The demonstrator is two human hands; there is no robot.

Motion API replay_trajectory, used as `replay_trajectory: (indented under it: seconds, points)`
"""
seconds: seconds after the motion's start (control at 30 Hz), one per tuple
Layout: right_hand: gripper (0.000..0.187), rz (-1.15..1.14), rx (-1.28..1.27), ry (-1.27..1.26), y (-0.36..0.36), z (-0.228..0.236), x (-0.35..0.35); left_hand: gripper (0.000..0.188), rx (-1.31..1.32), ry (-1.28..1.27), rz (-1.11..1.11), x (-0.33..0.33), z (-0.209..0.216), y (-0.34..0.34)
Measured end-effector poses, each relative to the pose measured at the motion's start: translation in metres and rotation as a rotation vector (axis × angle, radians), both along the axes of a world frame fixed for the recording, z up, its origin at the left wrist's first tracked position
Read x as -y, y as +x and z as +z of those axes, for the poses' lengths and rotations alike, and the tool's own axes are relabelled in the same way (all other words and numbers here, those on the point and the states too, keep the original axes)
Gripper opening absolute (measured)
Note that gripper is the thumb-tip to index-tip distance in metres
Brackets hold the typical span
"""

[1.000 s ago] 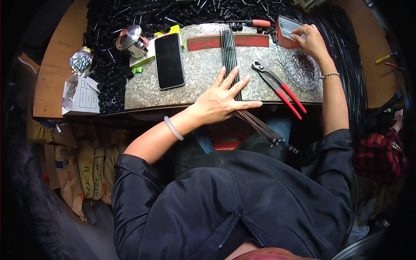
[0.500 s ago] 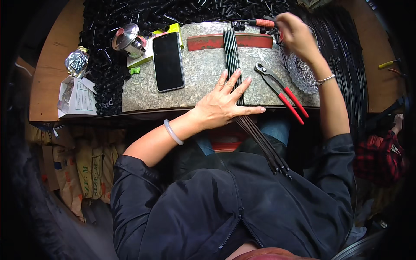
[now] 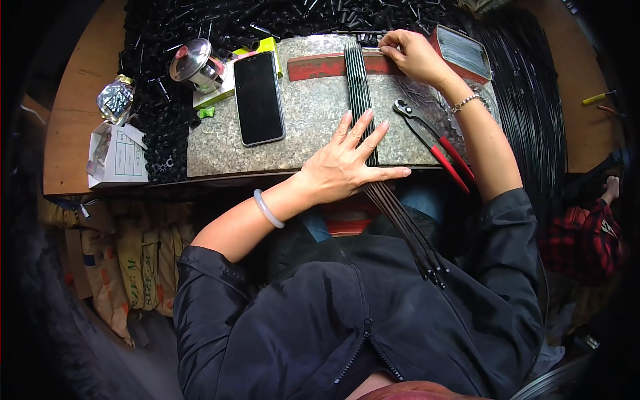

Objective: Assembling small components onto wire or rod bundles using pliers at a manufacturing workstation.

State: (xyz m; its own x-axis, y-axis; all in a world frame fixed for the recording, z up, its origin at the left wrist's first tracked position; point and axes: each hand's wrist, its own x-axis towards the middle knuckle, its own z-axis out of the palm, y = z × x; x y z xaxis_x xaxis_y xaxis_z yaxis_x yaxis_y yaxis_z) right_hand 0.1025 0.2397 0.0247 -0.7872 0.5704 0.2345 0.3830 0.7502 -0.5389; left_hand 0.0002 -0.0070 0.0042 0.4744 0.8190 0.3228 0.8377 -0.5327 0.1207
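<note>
My left hand (image 3: 343, 163) lies with fingers spread across a bundle of thin black rods (image 3: 358, 87). The rods run over the table's front edge toward my lap, their near ends fanned out. Their far part crosses a worn red bar (image 3: 313, 67). My right hand (image 3: 415, 59) is at the right part of that bar, thumb and index finger pinched together. Whatever sits in the pinch is too small to make out. Red-handled pincers (image 3: 433, 143) lie between the rods and my right forearm, jaws away from me.
Behind my right hand stands a red-rimmed rectangular tin (image 3: 490, 67) of thin silvery pieces. A phone (image 3: 259, 100), metal-lidded jar (image 3: 193, 61) and white carton (image 3: 119, 157) are at left. Black parts (image 3: 293, 17) pile along the back; long black rods (image 3: 527, 100) lie at right.
My right hand has moved left to the red bar, fingers now pinched, uncovering the rectangular tin. The glass dish and red tool handle no longer show. My left hand stays nearly still.
</note>
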Motion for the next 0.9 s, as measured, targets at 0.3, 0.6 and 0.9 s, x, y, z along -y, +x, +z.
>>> replay_trajectory:
  seconds: [0.3,0.6,0.9]
  points:
    - [0.017,0.016,-0.008,0.028,-0.0017,0.0026,0.0021,0.062,0.003,0.006,0.000,-0.0002,0.0005,-0.0003]
    - [0.017,0.027,0.066,0.053,-0.0035,0.0034,0.0000,0.062,0.006,0.001,0.005,-0.0006,-0.0006,-0.0001]
    - [0.015,0.039,-0.011,0.039,-0.0039,-0.0001,0.0001,0.051,-0.014,0.006,0.009,-0.0017,-0.0018,-0.0008]
